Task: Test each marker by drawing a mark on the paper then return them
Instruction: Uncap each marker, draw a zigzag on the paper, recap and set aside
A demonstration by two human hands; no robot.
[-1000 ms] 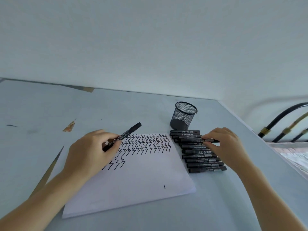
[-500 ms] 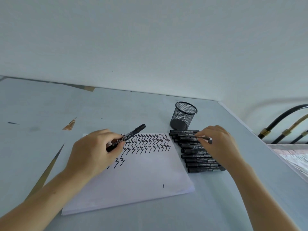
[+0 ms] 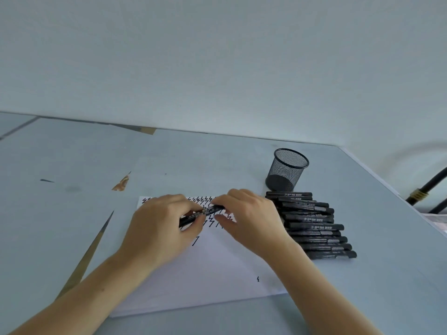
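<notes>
Grey-blue laminate covers the table point(image 3: 217, 155), which meets a pale wall at the back; a brown chip and a long brown sliver mark its left part. White paper point(image 3: 212, 274) lies on it in front of the person, its far part filled with rows of black zigzag marks and one small mark alone near its right edge. Just right of the paper, a row of black markers point(image 3: 314, 226) lies side by side on the table, their caps pointing right. Behind the row stands a black mesh cup point(image 3: 286, 170), upright, close to the farthest marker. Above the zigzags the two hands meet. The left hand point(image 3: 159, 228) grips the barrel of one black marker point(image 3: 202, 215) with curled fingers, and the right hand point(image 3: 249, 221) pinches its other end between thumb and fingertips. The marker lies tilted, rising toward the right.
</notes>
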